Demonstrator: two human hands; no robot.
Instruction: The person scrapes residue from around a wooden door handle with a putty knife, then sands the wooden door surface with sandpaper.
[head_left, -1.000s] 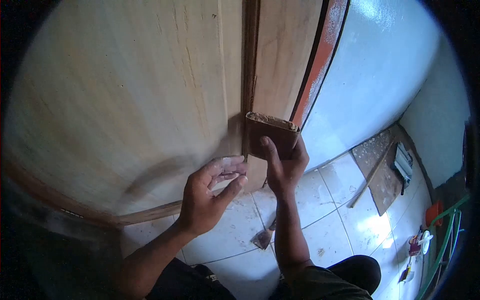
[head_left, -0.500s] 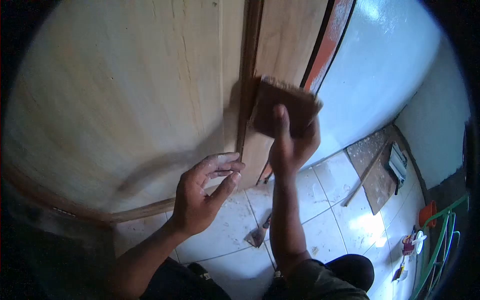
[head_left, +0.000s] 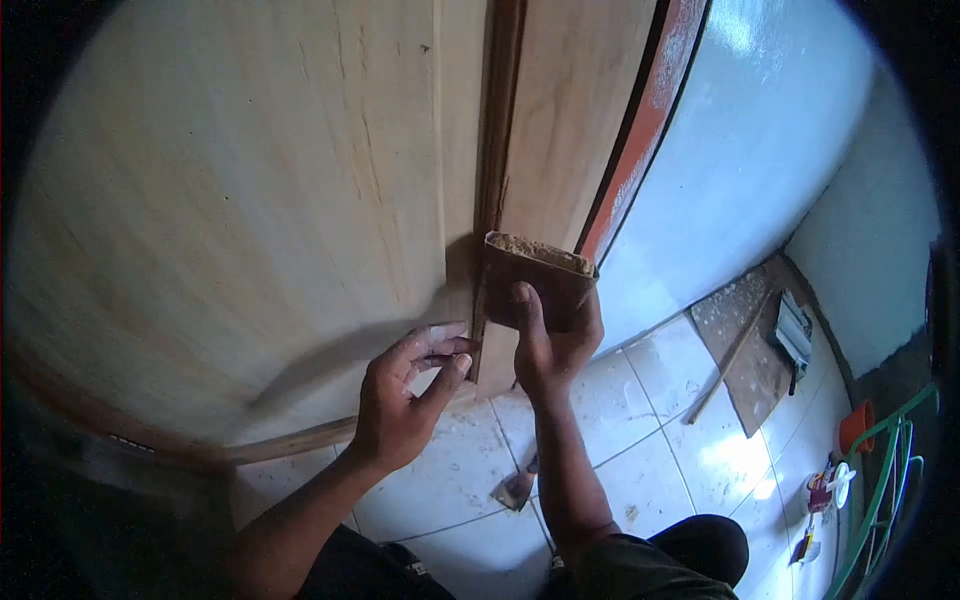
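Observation:
My right hand (head_left: 556,352) grips a brown sanding block (head_left: 540,290), the thumb across its flat face. The block has a dark brown wrapping and a rough tan core showing at its top edge. It is at the wooden door frame (head_left: 560,130), beside the dark moulding groove; whether it touches the wood is hard to tell. My left hand (head_left: 405,390) is lower and to the left, near the door's bottom edge. Its fingers are loosely curled with a gap to the thumb, and nothing shows in them. The pale wooden door (head_left: 250,220) fills the left side.
A putty knife (head_left: 516,488) lies on the white tiled floor (head_left: 440,500) below my hands. Rightward are a speckled board (head_left: 735,320) with a stick (head_left: 735,365) and paint tray (head_left: 793,330), an orange pot (head_left: 856,426), a brush (head_left: 806,540) and a green metal frame (head_left: 885,480).
My right hand has moved down and slightly left along the frame with the sanding block. My left hand has stayed nearly in place, its thumb a little closer to the fingers.

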